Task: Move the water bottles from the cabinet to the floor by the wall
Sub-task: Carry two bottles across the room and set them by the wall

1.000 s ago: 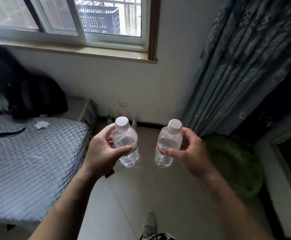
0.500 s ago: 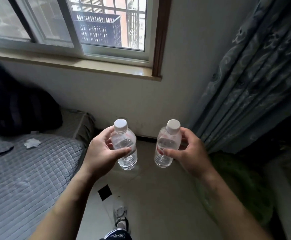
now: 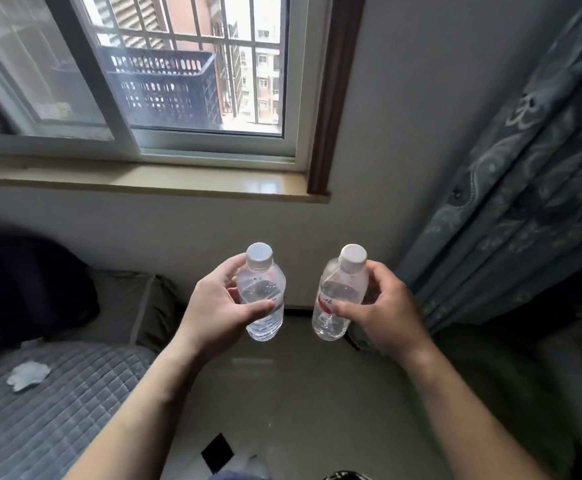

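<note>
I hold two small clear water bottles with white caps, upright, at mid-frame above the floor. My left hand (image 3: 215,315) grips the left bottle (image 3: 262,289) around its middle. My right hand (image 3: 383,315) grips the right bottle (image 3: 340,292), which has a red mark on its label. The bottles are a hand's width apart. Behind them is the pale wall (image 3: 185,237) under the window, and below them the beige tiled floor (image 3: 300,393). The cabinet is not in view.
A bed with a grey quilted cover (image 3: 40,420) and dark bedding (image 3: 23,289) fills the left. A blue patterned curtain (image 3: 525,202) hangs on the right, with something green (image 3: 483,375) on the floor beneath it. The window sill (image 3: 144,181) juts out above.
I have come closer to the wall under the window, which now fills more of the view. Both hands still hold their bottles in the same grip.
</note>
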`<control>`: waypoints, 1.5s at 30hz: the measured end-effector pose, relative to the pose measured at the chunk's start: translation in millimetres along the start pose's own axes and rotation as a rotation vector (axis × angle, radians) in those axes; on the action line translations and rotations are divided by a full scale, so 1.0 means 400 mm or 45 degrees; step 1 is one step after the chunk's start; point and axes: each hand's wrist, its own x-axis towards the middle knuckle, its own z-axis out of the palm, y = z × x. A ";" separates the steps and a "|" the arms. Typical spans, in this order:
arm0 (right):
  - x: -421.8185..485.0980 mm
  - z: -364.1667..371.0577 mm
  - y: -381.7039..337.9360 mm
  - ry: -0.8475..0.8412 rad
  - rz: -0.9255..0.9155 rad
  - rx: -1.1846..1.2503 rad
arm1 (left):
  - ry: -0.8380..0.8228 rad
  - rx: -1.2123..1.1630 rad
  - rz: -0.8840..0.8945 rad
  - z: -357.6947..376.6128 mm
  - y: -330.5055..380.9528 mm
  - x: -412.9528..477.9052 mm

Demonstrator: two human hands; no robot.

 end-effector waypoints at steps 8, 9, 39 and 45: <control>0.152 0.001 0.025 0.103 0.019 -0.044 | -0.043 0.042 -0.009 0.003 -0.010 0.183; 0.171 -0.004 0.032 0.103 0.026 -0.051 | -0.046 0.045 -0.013 0.009 -0.010 0.201; 0.718 0.172 0.573 -0.067 0.154 -0.048 | -0.208 0.364 -0.108 0.238 -0.513 0.705; 0.750 0.277 0.836 -0.064 0.215 0.018 | -0.306 0.369 -0.175 0.318 -0.791 0.773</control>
